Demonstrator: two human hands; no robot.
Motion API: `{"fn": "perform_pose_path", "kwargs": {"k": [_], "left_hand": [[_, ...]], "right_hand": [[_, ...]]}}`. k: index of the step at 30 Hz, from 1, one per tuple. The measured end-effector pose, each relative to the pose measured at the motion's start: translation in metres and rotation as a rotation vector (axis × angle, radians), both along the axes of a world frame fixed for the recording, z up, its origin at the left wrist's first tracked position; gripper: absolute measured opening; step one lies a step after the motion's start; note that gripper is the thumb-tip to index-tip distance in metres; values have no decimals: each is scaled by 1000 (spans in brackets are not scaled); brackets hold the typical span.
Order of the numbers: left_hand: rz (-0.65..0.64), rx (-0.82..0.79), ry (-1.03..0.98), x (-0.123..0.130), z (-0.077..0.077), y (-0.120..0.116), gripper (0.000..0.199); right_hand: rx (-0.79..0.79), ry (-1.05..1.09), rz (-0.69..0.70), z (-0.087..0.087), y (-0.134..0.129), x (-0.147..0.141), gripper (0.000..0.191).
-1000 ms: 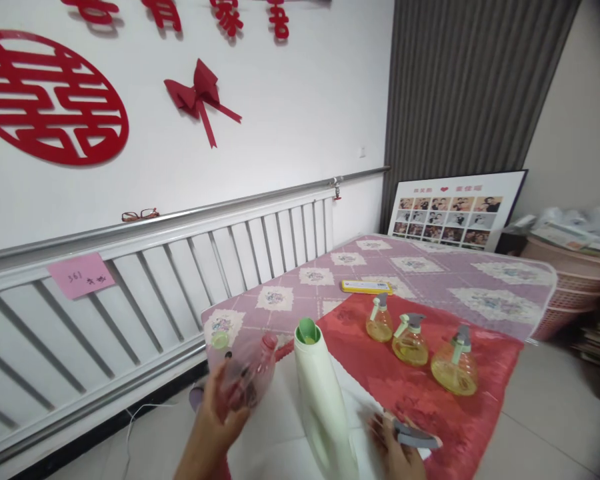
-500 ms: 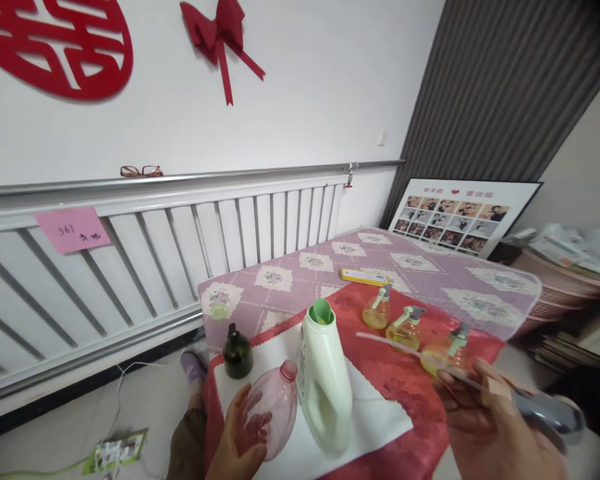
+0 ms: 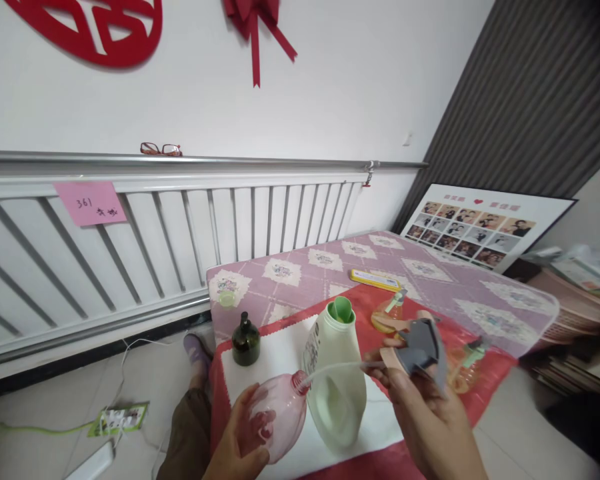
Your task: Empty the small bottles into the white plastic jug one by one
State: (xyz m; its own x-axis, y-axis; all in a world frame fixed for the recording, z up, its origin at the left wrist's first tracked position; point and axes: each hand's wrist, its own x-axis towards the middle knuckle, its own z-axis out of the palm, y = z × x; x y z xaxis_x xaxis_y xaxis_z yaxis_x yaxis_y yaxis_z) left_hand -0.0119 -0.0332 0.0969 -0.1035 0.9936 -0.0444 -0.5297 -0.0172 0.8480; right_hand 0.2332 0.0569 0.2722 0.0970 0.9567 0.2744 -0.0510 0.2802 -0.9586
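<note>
My left hand (image 3: 240, 440) is wrapped round a clear pink bottle (image 3: 279, 417), tilted with its open neck to the right. In my right hand (image 3: 420, 413) is a grey and peach pump head (image 3: 423, 350), held by its collar. Its long clear tube runs left, and the tube's tip is at the mouth of the pink bottle. Just behind the tube stands a large pale green detergent jug (image 3: 336, 400), its top uncapped with a green spout inside. A dark green pump bottle (image 3: 246, 341) stands left of the jug on the white cloth (image 3: 380, 423).
Pump bottles with yellow liquid (image 3: 386, 317) stand on the red cloth (image 3: 497, 360) at the right. A yellow flat box (image 3: 376, 280) and a small green cap (image 3: 227, 299) lie on the patterned tablecloth (image 3: 300, 257). Behind is a white radiator (image 3: 240, 223); a power strip (image 3: 117, 420) lies on the floor.
My right hand has moved left with the pump head, bringing its tube to the pink bottle's mouth. The pink bottle has tipped further to the right. The view has shifted slightly.
</note>
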Motion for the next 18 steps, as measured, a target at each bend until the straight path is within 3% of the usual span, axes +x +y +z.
{"fn": "perform_pose_path", "kwargs": {"k": [7, 13, 18], "left_hand": [[-12, 39, -48, -2, 0, -3, 95], [15, 16, -53, -8, -3, -6, 91], [20, 7, -84, -10, -9, -7, 94]], "right_hand": [[-47, -127, 231, 5, -5, -35, 37], [10, 73, 155, 4, 6, -34, 29], [53, 9, 135, 8, 8, -33, 31]]}}
